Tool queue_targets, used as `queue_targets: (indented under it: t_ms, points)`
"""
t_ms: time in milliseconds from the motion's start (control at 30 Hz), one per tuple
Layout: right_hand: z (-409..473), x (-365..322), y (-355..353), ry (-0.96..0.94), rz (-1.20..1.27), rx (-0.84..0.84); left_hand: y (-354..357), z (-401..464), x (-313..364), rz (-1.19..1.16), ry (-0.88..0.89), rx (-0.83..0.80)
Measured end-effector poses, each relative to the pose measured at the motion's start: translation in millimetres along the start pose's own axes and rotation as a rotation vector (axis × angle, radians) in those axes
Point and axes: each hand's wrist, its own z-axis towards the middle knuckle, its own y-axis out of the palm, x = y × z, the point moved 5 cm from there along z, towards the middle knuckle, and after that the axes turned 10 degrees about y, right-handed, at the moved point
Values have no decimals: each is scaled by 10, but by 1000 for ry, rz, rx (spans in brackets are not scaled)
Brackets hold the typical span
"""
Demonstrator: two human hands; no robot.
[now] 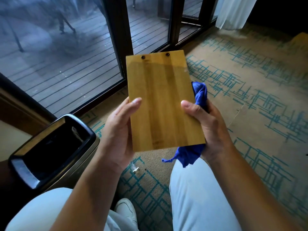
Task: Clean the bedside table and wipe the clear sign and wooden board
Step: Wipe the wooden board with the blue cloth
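Note:
A wooden board with two dark round fittings near its far edge is held up in front of me over the carpet. My left hand grips its left edge, thumb on the face. My right hand grips the right edge with the thumb on top, and a blue cloth is bunched between that hand and the board's underside, hanging out below at the near corner. A small clear plastic piece lies on the carpet beneath. The bedside table is not in view.
A bin with a black glossy rim stands at the left by my knee. Glass doors with dark frames look onto a deck ahead. A white curtain hangs at top right. Patterned carpet spreads right.

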Motion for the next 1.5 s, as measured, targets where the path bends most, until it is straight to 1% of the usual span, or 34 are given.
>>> queue_targets:
  t_ms: [133,300,400,467,567,667,800,900,1033,1267,1367,1433,1500]
  points:
    - [71,-81,-21,-33,-7,35,67,-62,-90,13,13,-108]
    - [45,6,-113,-76,-189,145,61,-43,-68,7,63,-73]
    - [-20,99,-206,5,-141,178,42,-26,-34,11,93,-58]
    - [-68,148,-247,40,-76,139,25,-15,-8,14,102,-38]
    - [-139,191,-235,43,-104,62,-10,1,12,11,90,3]
    - [-165,248,-249,51,-112,45,2,-10,4,-19,73,28]
    - [-128,355,-249,67,-45,24,38,-56,14,-32,70,22]
    - [-104,438,-277,105,11,9,32,-61,22,26,64,-18]
    - [-108,537,-324,131,27,-2,-64,-60,39,135,66,-19]
    - [-66,618,-307,140,-40,-136,-338,-173,163,159,21,15]
    - [17,559,-305,117,-42,-148,-399,-257,158,126,16,27]
    - [82,479,-261,78,-26,-148,-402,-316,146,149,18,14]
    - [182,363,-231,39,-21,-65,-384,-376,137,198,32,13]
